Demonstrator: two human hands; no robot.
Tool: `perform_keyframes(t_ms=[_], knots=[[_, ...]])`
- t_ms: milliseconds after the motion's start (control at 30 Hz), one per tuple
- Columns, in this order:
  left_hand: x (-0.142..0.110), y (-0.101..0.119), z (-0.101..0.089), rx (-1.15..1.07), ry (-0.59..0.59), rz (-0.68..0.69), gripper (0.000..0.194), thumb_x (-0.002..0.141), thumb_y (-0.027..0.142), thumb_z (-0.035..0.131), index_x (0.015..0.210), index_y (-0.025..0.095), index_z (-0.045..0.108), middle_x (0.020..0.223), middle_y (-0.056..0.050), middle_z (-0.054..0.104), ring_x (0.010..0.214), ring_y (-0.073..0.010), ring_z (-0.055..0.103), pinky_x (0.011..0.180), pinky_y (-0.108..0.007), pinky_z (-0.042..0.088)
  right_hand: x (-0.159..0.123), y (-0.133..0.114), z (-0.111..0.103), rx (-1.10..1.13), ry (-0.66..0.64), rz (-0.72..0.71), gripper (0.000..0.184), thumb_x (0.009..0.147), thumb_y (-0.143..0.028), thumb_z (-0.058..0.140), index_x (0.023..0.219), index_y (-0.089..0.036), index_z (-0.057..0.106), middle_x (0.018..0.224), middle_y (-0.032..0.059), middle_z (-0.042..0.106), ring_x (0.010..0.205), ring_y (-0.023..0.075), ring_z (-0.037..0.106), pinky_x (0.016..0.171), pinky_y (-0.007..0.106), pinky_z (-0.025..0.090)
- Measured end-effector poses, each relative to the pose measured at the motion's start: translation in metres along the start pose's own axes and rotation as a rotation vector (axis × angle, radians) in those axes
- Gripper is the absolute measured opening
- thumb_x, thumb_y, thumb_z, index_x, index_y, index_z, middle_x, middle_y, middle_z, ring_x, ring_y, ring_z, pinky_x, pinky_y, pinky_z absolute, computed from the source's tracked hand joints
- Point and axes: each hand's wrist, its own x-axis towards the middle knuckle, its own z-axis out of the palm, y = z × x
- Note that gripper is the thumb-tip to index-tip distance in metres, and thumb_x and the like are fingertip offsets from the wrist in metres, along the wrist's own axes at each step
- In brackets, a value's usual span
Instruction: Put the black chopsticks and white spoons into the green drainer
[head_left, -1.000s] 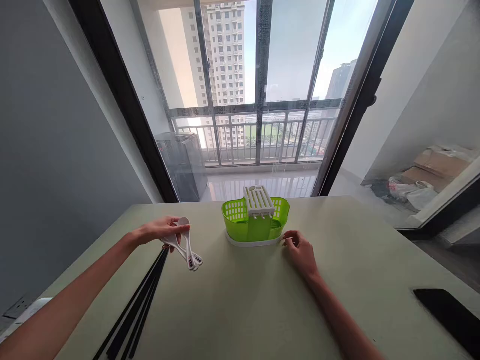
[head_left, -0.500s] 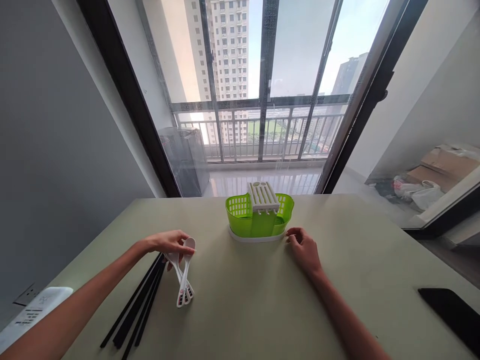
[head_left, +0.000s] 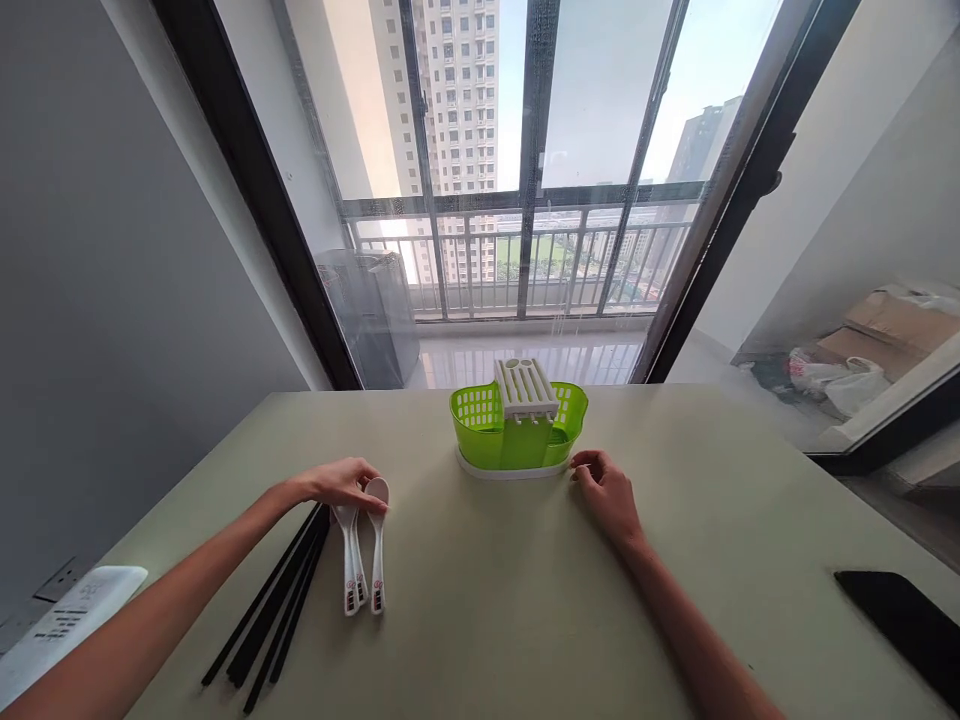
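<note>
My left hand (head_left: 349,484) has its fingers closed around the bowl ends of three white spoons (head_left: 376,560); their handles, with red and black marks at the ends, point toward me. Beside this hand several black chopsticks (head_left: 281,605) lie on the table, their far ends partly under my wrist. A green cutlery holder (head_left: 525,440) with a slotted white top and a white base stands upright at the table's far side. My right hand (head_left: 606,492) rests on the table with curled fingers at the base's right edge; whether the fingertips touch it I cannot tell.
The pale table (head_left: 480,620) ends just behind the holder, before a glass sliding door. A flat black object (head_left: 900,625) lies at the right edge. At the left edge is a white power strip-like object (head_left: 71,620).
The spoons in my left hand have fanned apart: one handle now hangs separately on the right, two on the left, where they were crossed before. My right hand has barely moved.
</note>
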Motion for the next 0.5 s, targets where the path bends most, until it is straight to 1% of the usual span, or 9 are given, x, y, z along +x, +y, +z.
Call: perform_keyframes(t_ms=[200,267,333,400,500], knots=[[0.004,0.005,0.001,0.113,0.063,0.041,0.051,0.067,0.068,0.073,0.081,0.019,0.076,0.081,-0.002,0.077,0.078,-0.0211,0.068,0.065,-0.023,0.05,0.001,0.002,0.0,0.0,-0.007,-0.005,0.027,0.077,-0.039,0.049,0.09,-0.022,0.066,0.081,0.0043,0.076,0.074,0.0224,0.071,0.074,0.033,0.052],[0.004,0.006,0.002,0.147,0.083,0.033,0.051,0.066,0.068,0.073,0.078,0.019,0.073,0.077,-0.002,0.074,0.074,-0.0209,0.068,0.06,-0.024,0.05,0.001,0.002,0.0,0.002,-0.01,-0.007,0.027,0.077,-0.039,0.049,0.091,-0.022,0.066,0.083,0.0045,0.076,0.075,0.0223,0.071,0.074,0.033,0.051],[0.004,0.008,0.002,0.159,0.086,-0.007,0.051,0.065,0.068,0.073,0.077,0.019,0.07,0.077,-0.003,0.072,0.068,-0.0213,0.067,0.05,-0.024,0.048,0.001,0.002,0.0,0.003,-0.012,-0.009,0.028,0.077,-0.039,0.049,0.091,-0.022,0.066,0.082,0.0041,0.076,0.075,0.0223,0.071,0.074,0.032,0.051],[0.003,0.01,0.003,0.17,0.09,-0.041,0.051,0.063,0.067,0.074,0.079,0.019,0.066,0.084,-0.005,0.071,0.064,-0.0217,0.067,0.041,-0.024,0.045,0.001,0.002,0.0,0.003,-0.012,-0.011,0.028,0.077,-0.04,0.049,0.091,-0.022,0.066,0.081,0.004,0.075,0.074,0.0222,0.071,0.074,0.032,0.051],[0.001,0.016,0.003,0.204,0.118,-0.068,0.053,0.06,0.064,0.076,0.086,0.02,0.064,0.102,-0.009,0.071,0.068,-0.0228,0.069,0.038,-0.024,0.043,0.001,0.002,0.001,0.0,-0.01,-0.011,0.028,0.077,-0.04,0.049,0.09,-0.022,0.066,0.08,0.0039,0.075,0.074,0.0221,0.071,0.073,0.032,0.051]])
